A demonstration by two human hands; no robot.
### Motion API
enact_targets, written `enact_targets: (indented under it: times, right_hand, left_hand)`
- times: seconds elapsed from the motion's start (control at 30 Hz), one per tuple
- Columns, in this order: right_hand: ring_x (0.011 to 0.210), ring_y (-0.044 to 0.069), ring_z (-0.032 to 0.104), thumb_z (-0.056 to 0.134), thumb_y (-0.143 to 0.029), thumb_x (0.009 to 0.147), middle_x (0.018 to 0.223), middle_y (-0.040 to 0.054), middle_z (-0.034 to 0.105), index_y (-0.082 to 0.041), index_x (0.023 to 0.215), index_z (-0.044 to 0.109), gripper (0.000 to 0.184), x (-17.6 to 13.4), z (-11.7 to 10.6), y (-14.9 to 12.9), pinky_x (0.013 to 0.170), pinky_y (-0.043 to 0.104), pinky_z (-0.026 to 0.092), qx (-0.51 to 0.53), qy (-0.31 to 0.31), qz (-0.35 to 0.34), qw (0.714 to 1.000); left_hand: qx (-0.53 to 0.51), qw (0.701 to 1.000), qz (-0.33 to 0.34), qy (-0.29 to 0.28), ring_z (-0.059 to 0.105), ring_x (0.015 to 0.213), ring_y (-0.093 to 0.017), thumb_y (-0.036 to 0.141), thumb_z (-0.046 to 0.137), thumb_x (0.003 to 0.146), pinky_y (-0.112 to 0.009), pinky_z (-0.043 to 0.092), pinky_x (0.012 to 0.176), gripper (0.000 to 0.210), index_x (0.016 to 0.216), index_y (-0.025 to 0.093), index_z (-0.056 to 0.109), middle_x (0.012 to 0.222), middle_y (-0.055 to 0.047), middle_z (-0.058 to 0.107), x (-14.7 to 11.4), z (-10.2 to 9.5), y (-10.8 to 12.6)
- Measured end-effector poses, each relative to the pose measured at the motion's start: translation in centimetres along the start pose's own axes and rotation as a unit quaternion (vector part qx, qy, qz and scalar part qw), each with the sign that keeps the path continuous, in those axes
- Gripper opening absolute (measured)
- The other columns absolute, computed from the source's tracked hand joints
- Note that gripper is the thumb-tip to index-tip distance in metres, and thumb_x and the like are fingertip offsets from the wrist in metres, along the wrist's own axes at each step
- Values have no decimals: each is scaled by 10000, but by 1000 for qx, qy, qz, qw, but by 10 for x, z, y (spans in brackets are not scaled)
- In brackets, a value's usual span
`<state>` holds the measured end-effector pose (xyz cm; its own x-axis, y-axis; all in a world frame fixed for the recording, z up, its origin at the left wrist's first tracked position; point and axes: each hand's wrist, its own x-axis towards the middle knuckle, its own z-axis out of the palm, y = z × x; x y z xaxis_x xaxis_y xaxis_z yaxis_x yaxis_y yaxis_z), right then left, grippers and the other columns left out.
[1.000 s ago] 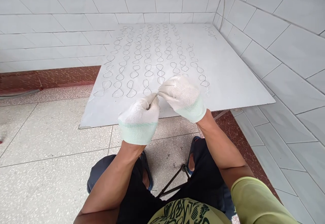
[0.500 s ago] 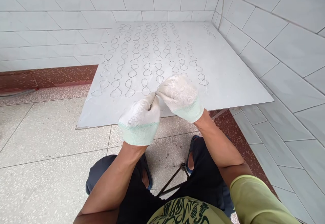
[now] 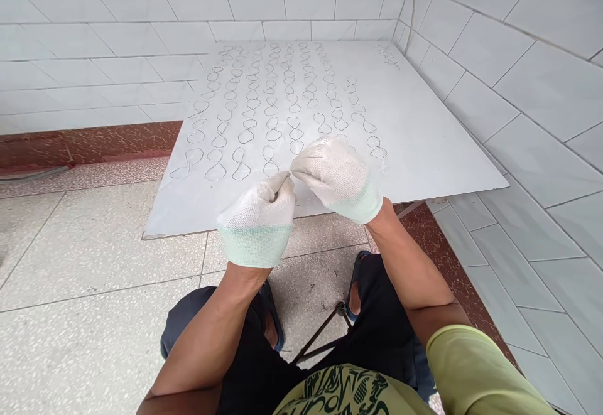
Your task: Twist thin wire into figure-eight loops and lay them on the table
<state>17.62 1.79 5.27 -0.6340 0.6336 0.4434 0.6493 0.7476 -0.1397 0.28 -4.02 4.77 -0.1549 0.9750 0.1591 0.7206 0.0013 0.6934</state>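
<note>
My left hand, in a white knit glove with a pale green cuff, is closed in a pinch above the front of the white board. Opposite it, my right hand, gloved the same way, pinches too. The fingertips of both meet or almost meet at one spot; whatever they hold there is too small or hidden to make out. Around and beyond them, several thin dark figure-eight loops are spread over the board in rows. Some of these loops are covered by my right hand.
A white tiled wall runs along the back, and another rises at the right. Some thin tangled strands lie at the board's far right corner. Below are my legs, a thin metal support and the speckled floor.
My right hand has shifted slightly right and my left hand slightly left, with the wrists a little farther apart. Their fingertips stay close together. The loops on the board look the same.
</note>
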Motion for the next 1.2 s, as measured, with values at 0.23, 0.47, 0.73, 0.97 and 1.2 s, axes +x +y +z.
enact_targets:
  times: [0.23,0.47,0.73,0.97,1.2]
  right_hand:
    - [1066,300,745,475,-148,1154,1126,135,846,-147,1089,830,361,0,-4,8,1025,472,555,-32,-56,-35,997]
    - [1112,275,764,456,-222,1197,1136,103,851,-181,1153,840,389,0,-6,16,1068,457,561,40,-8,-42,998]
    - [1039,276,755,423,-148,1169,1102,124,845,-136,1103,832,415,0,-7,12,1023,462,558,10,-34,-58,998]
    - [976,248,717,441,-94,1139,1037,96,818,-138,1049,817,389,7,-12,4,944,406,514,-28,-96,-57,993]
    - [1027,243,695,462,-149,1156,1061,90,805,-164,1087,812,357,6,-12,5,974,390,511,-1,-86,-32,996]
  left_hand:
    - [-26,998,39,-41,698,692,-198,383,551,1072,-303,404,612,394,789,268,801,653,14,708,0,-1,-4]
    - [-61,998,19,-27,757,808,-222,405,591,1061,-299,397,603,345,838,274,820,820,5,812,0,-4,-3]
    - [-84,996,22,-30,635,620,-195,430,558,1055,-310,358,550,352,842,262,782,693,5,694,1,-1,-8]
    - [-78,996,-19,-29,552,502,-195,452,534,1033,-328,323,504,362,921,260,820,598,13,631,1,3,-10]
    - [-60,998,-31,-16,689,634,-203,456,553,1029,-304,392,502,365,839,250,787,817,-13,818,1,6,-10]
